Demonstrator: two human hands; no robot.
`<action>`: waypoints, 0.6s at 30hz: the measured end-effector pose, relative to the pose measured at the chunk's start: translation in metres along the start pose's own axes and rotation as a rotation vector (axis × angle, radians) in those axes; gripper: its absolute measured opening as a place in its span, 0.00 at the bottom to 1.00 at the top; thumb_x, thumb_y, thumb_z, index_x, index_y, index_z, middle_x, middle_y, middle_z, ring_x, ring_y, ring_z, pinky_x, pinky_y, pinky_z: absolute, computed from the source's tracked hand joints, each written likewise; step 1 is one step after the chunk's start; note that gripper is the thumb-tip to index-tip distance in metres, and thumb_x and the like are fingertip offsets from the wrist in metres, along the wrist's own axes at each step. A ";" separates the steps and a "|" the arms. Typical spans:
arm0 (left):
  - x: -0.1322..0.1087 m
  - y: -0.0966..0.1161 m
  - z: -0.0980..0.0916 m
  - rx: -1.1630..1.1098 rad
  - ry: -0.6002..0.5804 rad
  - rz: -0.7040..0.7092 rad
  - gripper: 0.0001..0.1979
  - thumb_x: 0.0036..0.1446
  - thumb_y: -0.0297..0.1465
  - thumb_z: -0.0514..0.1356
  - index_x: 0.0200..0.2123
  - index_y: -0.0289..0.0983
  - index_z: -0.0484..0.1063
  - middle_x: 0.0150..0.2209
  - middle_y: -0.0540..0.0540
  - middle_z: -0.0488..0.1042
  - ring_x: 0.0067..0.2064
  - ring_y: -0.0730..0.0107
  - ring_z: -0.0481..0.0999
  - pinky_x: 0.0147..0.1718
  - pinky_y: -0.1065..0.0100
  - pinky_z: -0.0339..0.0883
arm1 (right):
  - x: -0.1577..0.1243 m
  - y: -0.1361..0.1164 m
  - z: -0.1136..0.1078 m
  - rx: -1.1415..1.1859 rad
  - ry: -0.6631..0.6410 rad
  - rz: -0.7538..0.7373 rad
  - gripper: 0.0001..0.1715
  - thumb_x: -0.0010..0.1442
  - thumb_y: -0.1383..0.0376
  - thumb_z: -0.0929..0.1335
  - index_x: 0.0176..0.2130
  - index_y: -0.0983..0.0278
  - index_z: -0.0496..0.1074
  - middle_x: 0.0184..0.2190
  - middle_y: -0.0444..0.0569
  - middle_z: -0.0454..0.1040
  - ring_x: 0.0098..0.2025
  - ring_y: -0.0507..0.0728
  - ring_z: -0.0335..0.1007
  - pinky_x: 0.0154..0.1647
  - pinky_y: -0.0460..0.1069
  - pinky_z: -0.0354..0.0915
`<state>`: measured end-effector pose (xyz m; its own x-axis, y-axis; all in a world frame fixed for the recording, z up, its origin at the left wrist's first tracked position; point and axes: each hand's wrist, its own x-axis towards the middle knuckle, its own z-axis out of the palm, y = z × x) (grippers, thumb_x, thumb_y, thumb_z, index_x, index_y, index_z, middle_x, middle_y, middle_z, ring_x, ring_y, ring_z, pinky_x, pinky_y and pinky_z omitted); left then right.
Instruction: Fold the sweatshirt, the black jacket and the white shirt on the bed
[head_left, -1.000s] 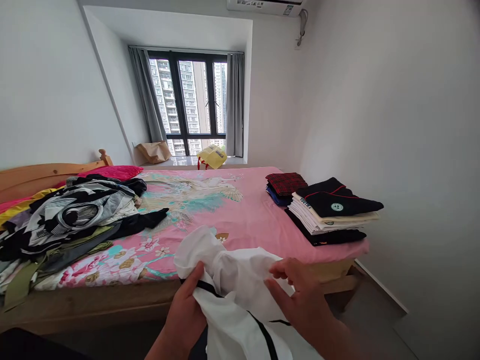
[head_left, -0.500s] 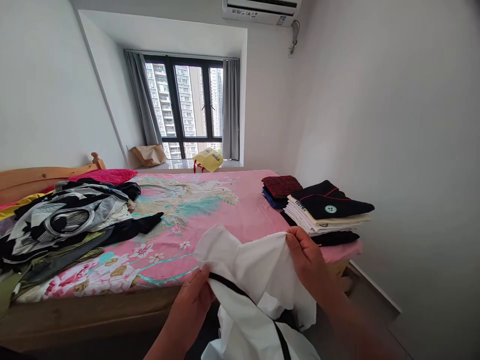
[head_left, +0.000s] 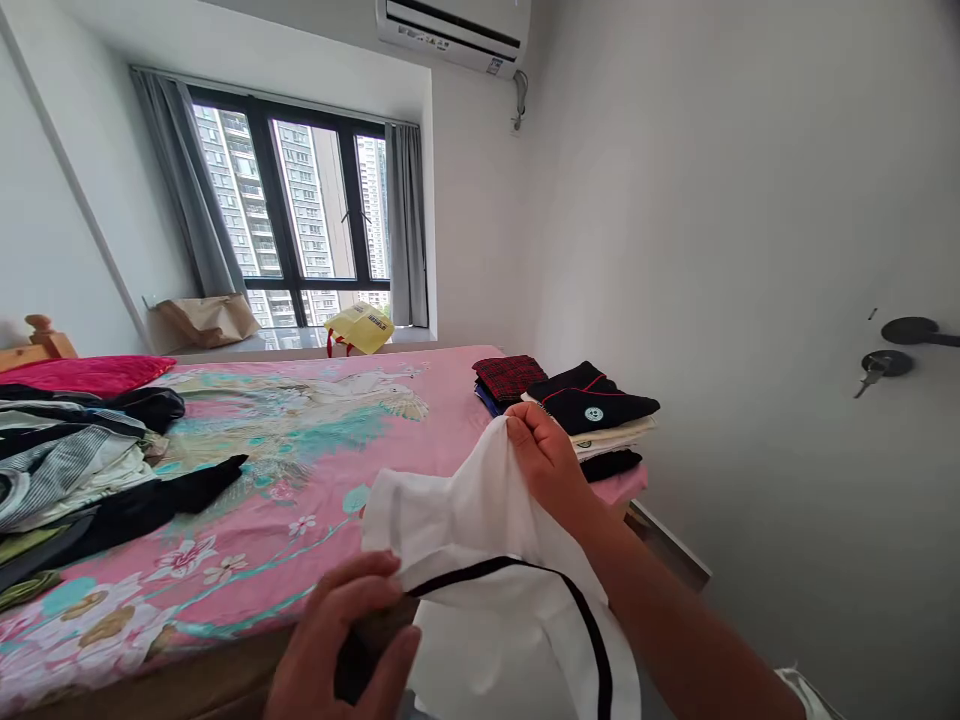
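R hand [head_left: 547, 465] pinching top edge of white top w/ black trim [head_left: 480, 590], L hand [head_left: 337, 640] gripping near edge; pinch slips → cloth drops, could snag folded stack [head_left: 592, 410] on right.

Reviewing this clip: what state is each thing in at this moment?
The white shirt, held up, unfolded
Left hand, closed on the shirt's lower edge
Right hand, pinching the shirt's upper edge
Folded clothes stack, neatly piled on the bed
Clothes heap, loose, unfolded
Curtains, drawn back
Window, shut
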<state>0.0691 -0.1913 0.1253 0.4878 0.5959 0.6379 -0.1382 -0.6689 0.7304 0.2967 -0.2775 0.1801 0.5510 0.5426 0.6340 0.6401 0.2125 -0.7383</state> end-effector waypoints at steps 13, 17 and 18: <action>0.078 0.010 -0.028 0.052 -0.407 0.127 0.21 0.51 0.31 0.62 0.50 0.47 0.72 0.56 0.44 0.67 0.54 0.57 0.68 0.50 0.64 0.66 | -0.032 -0.043 0.014 0.214 -0.595 -0.109 0.10 0.63 0.62 0.60 0.36 0.63 0.67 0.34 0.46 0.66 0.36 0.51 0.61 0.39 0.47 0.61; 0.068 0.019 -0.025 0.284 -0.613 0.528 0.24 0.53 0.22 0.56 0.48 0.55 0.72 0.63 0.51 0.56 0.62 0.57 0.58 0.56 0.59 0.60 | -0.038 -0.047 0.020 0.322 -0.686 -0.041 0.10 0.63 0.62 0.60 0.33 0.64 0.67 0.31 0.45 0.66 0.33 0.50 0.61 0.36 0.46 0.62; 0.067 0.021 -0.026 0.330 -0.627 0.595 0.24 0.53 0.21 0.56 0.46 0.56 0.73 0.63 0.52 0.58 0.62 0.58 0.58 0.57 0.59 0.59 | -0.040 -0.047 0.022 0.355 -0.708 -0.019 0.11 0.62 0.62 0.60 0.33 0.64 0.67 0.30 0.45 0.66 0.32 0.50 0.62 0.35 0.46 0.62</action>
<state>0.0772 -0.1536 0.1895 0.8057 -0.1715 0.5670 -0.3101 -0.9377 0.1569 0.2327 -0.2913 0.1845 -0.0057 0.8990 0.4378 0.3713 0.4084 -0.8339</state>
